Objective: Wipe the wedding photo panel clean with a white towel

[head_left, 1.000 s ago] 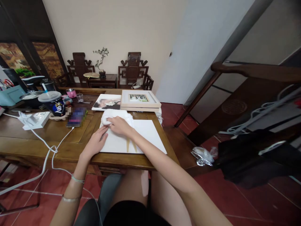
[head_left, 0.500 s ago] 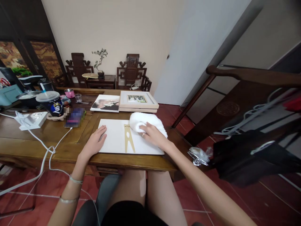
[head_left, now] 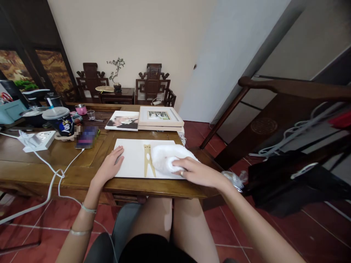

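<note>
A flat white board lies at the table's front edge, with a tan cat-shaped figure on its middle. My left hand rests on the board's left edge, fingers stretched out and holding nothing. On the right half of the board is a fluffy white cloth, which hides that part of the surface. My right hand grips a bunched part of the cloth, its fingers closed and pressed down. A ring shows on one finger.
Behind the board lie a framed picture and a photo panel. To the left are a phone on a white cable, a lidded cup and a power strip. A wooden chair stands at the right.
My right hand has drawn the cloth toward me and slightly right, from the board's far right part to its near right part. My left hand has stayed in place.
</note>
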Action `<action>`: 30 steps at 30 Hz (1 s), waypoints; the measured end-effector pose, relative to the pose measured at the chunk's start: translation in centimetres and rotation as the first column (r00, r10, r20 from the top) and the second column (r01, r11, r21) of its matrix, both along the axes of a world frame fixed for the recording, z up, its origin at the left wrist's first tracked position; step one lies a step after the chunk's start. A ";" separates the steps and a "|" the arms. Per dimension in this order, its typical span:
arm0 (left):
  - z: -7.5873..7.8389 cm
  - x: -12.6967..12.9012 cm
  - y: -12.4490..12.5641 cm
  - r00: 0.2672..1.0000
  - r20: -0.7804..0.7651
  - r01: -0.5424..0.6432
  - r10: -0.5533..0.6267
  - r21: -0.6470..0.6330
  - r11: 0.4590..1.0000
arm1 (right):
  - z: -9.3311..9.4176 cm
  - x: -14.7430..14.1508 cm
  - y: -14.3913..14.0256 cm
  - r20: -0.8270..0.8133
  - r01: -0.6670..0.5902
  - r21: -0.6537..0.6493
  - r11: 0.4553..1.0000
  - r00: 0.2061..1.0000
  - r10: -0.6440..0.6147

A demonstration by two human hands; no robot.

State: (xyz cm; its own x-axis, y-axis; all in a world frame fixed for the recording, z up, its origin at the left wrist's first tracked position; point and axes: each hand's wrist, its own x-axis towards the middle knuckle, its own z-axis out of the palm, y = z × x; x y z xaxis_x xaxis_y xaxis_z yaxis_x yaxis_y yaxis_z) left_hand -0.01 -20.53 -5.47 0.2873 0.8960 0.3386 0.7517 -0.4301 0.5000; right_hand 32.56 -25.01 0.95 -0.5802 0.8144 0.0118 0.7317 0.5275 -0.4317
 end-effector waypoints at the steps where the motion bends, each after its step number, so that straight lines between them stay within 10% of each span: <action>1: 0.0 0.0 0.0 1.000 0.000 0.001 -0.001 -0.002 1.000 | -0.3 0.0 1.2 -0.036 -0.014 0.006 1.000 0.999 0.014; 12: 0.3 0.0 -0.1 1.000 0.001 -0.003 0.003 -0.009 1.000 | -2.9 -2.1 10.0 -0.229 0.177 0.171 0.969 0.964 -0.135; 19: 0.2 0.1 0.0 1.000 -0.004 -0.003 0.003 -0.011 1.000 | -2.6 -2.0 4.0 -0.151 0.112 0.200 0.973 0.985 -0.083; 30: -0.1 0.2 0.0 1.000 0.002 -0.003 0.003 -0.008 1.000 | 0.5 2.2 -4.3 0.031 0.107 -0.118 0.987 0.994 -0.104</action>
State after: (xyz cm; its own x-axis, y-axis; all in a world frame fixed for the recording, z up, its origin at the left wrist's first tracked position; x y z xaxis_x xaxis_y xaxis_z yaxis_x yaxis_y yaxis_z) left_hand 0.16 -20.53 -5.55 0.2839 0.8994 0.3323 0.7519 -0.4239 0.5049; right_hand 34.77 -29.35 1.41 -0.4900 0.8656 -0.1026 0.7918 0.3928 -0.4678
